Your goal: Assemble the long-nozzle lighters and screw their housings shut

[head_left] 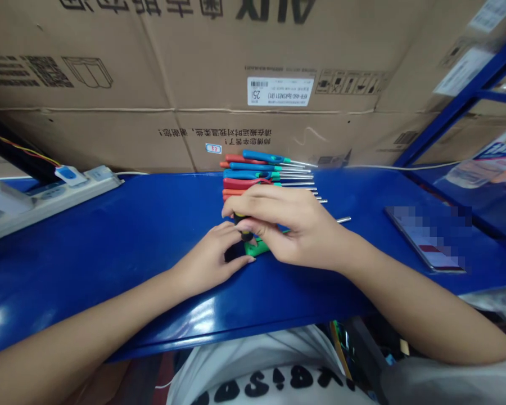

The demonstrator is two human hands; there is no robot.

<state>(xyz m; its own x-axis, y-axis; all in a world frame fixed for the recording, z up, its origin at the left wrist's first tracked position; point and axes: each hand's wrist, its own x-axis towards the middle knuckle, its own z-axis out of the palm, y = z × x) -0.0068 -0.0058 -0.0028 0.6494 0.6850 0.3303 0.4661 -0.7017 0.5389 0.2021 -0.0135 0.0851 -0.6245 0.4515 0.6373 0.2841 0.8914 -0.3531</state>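
My right hand [284, 222] is closed around a short black and yellow screwdriver [245, 228], held upright with its lower end against a green handle [259, 246]. The green handle lies on the blue table, and a thin metal rod [344, 220] shows past my right hand, apparently its shaft. My left hand [213, 253] pinches the handle's left end between thumb and fingers. Just beyond my hands lies a row of several similar tools, with blue handles [253, 167], red handles [236, 184] and metal shafts. My right hand hides part of the row and the middle of the green-handled tool.
Large cardboard boxes [122, 135] stand along the back of the blue table [109, 242]. A white power strip [54, 194] with plugs lies at the left. At the right are a phone [425, 242], a blue metal frame [451, 107] and a plastic package [489, 160].
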